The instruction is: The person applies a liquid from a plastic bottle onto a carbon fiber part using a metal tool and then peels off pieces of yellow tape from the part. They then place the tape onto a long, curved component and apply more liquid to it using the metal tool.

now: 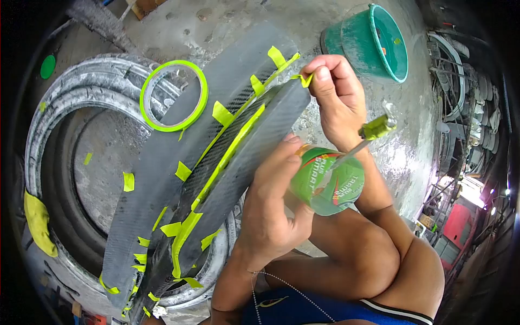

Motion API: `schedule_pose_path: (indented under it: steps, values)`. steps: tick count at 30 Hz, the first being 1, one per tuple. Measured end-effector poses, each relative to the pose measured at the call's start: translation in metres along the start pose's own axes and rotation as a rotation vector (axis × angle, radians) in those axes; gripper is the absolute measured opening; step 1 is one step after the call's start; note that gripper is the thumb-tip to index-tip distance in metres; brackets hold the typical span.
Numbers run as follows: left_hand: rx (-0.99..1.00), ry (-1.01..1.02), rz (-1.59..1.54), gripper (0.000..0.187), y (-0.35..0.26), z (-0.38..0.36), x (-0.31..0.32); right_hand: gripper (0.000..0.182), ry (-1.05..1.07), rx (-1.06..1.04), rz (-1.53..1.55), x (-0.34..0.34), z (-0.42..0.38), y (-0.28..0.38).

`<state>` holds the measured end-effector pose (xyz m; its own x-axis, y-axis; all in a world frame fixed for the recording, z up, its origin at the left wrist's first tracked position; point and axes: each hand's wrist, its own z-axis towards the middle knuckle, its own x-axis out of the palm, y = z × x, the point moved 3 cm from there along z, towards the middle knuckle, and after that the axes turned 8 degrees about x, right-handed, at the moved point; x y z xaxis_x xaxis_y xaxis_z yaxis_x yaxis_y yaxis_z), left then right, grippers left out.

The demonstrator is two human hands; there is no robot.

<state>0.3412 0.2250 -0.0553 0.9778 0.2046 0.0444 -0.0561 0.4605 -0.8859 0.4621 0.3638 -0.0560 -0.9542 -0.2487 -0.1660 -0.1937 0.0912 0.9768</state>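
My left hand (273,203) is wrapped round a green plastic cup (309,181) with a printed label. A thin rod (349,154) with a yellow-green taped end leans out of the cup. At the upper end of a dark carbon-fibre part (281,119), my right hand (336,89) pinches a strip of yellow-green tape (305,80) between thumb and forefinger. More tape strips (230,154) run along the part's seam, with short tabs sticking out. A roll of the same tape (203,97) rests on the left side of the part.
Dusty tyres (40,135) lie beneath the part, with a yellow cloth (38,225) over one side. A green bucket (346,46) stands on the concrete floor (216,16) at the top right. Assorted items (482,108) line the right edge.
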Motion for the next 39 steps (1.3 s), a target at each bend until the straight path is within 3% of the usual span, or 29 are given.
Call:
schedule_pose_path:
  steps: [11, 29, 33, 39]
  values:
    - [-0.097, 0.08, 0.045, 0.065, -0.006, 0.008, -0.005, 0.019, 0.015, -0.068, 0.015, 0.003, 0.013, -0.002]
    - [-0.185, 0.039, 0.026, 0.07, -0.008, 0.005, -0.007, 0.024, 0.068, 0.176, 0.215, -0.003, 0.014, 0.001]
    - [-0.117, 0.014, -0.023, 0.069, -0.003, 0.008, -0.007, 0.022, 0.041, 0.221, 0.242, -0.005, 0.016, -0.004]
    - [-0.151, -0.065, -0.092, 0.06, 0.001, 0.008, -0.01, 0.022, 0.128, 0.097, 0.234, -0.006, 0.022, -0.009]
